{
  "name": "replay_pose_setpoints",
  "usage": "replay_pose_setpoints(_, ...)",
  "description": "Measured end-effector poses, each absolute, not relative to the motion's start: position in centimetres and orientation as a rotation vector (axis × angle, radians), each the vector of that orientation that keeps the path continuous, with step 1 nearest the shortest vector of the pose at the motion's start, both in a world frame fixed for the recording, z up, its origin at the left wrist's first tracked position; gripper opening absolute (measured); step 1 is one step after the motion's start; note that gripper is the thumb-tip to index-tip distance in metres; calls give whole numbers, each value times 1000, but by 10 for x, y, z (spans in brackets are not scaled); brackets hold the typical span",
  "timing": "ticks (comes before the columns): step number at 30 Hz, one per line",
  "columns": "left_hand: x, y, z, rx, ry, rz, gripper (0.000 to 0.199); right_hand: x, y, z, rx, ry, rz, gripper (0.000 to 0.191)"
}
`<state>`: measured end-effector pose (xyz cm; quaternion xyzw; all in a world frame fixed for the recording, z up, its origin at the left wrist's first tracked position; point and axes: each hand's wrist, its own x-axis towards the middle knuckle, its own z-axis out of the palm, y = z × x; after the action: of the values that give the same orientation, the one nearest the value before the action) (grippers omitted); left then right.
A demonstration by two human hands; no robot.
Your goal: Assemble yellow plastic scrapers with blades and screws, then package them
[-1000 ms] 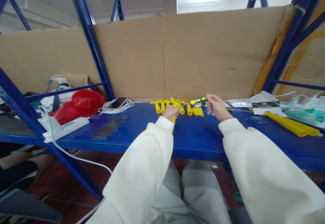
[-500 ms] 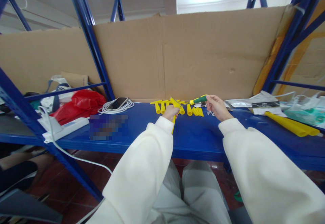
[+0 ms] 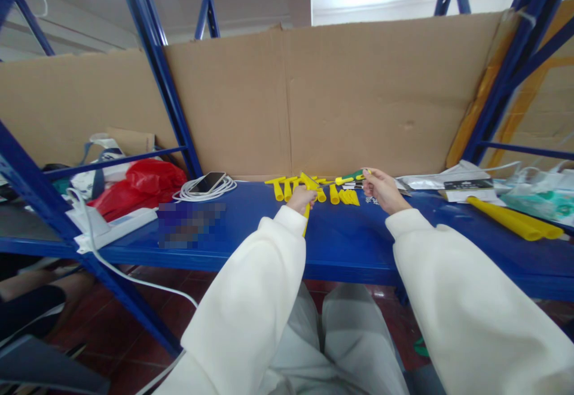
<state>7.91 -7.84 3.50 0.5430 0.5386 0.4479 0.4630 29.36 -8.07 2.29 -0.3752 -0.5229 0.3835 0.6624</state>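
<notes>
My right hand (image 3: 379, 188) is closed on the green and yellow handle of a screwdriver (image 3: 348, 177), its shaft pointing left. The shaft reaches a yellow T-shaped plastic piece (image 3: 308, 180); whether the tip sits in a screw is too small to tell. My left hand (image 3: 303, 198) is wrapped round that piece, whose lower end shows below my fingers. Several similar yellow pieces (image 3: 278, 190) lie in a row behind my left hand. Beside them, to the right, is a small group of flat yellow parts (image 3: 348, 197).
A coiled white cable (image 3: 224, 187) and a phone (image 3: 208, 182) lie to the left, near a white power strip (image 3: 130, 220) and a red bag (image 3: 143, 183). Long yellow tubes (image 3: 506, 219) rest at the right. Cardboard (image 3: 359, 96) stands along the back of the blue shelf (image 3: 350, 239).
The screwdriver handle has turned a little in my right hand, showing more yellow, and my right fingers have shifted slightly. My left hand has stayed in place.
</notes>
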Motion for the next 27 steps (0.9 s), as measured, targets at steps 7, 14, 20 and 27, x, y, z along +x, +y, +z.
replay_pose_setpoints(7,79,-78,34,1322,1329,1120,27,294,-82,24,-805,-1187,912,42)
replay_pose_setpoints(14,78,-77,33,1323,1331,1114,25,295,-81,22,-834,-1178,830,47)
replay_pose_setpoints(20,79,-78,33,1340,1332,1096,20,294,-80,23,-859,-1122,856,54)
replay_pose_setpoints(27,79,-79,34,1339,1331,1110,16,295,-79,21,-850,-1160,849,49)
